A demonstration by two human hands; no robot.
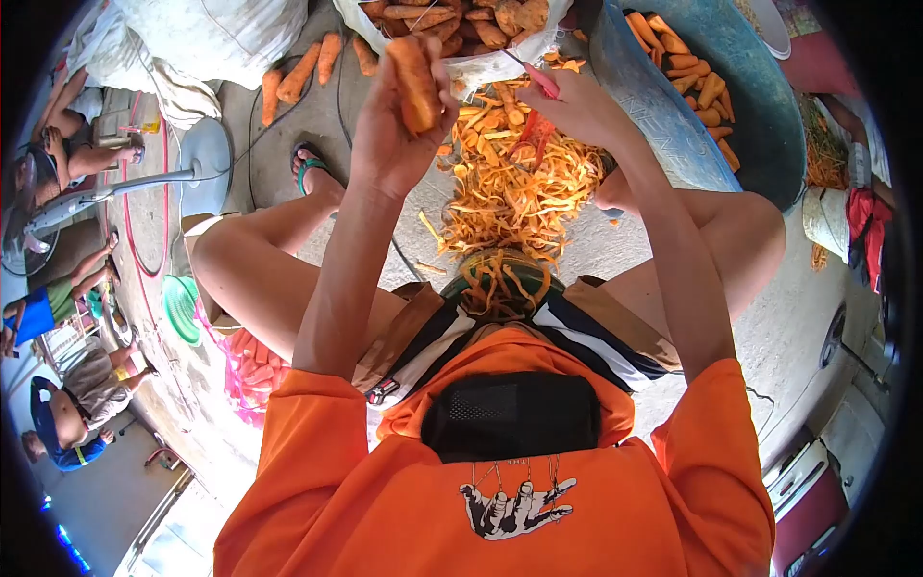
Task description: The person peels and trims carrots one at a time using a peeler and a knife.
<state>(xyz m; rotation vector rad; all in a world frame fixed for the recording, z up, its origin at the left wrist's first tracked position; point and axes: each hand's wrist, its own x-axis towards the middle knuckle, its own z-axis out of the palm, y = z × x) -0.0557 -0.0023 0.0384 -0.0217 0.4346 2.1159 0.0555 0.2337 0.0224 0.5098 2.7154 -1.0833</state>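
My left hand (pixel 385 139) is raised and wrapped round a thick orange carrot (pixel 413 87), which it holds nearly upright. To its right, my right hand (pixel 582 106) is closed on a red-handled knife (pixel 544 83), its thin blade pointing up and left, apart from the carrot. Beneath both hands a heap of carrot peelings (pixel 519 202) and cut pieces covers the floor between my legs. Something red (pixel 529 130) lies on that heap. Unpeeled carrots (pixel 471 21) fill a white sack just beyond my left hand.
A blue tub (pixel 644 130) at the upper right holds peeled carrots (pixel 707 87). Several loose carrots (pixel 300 72) lie by a white sack at upper left. A fan (pixel 115 192), a green basket (pixel 181 308) and a pink bag (pixel 255 370) stand left. Other people sit farther left.
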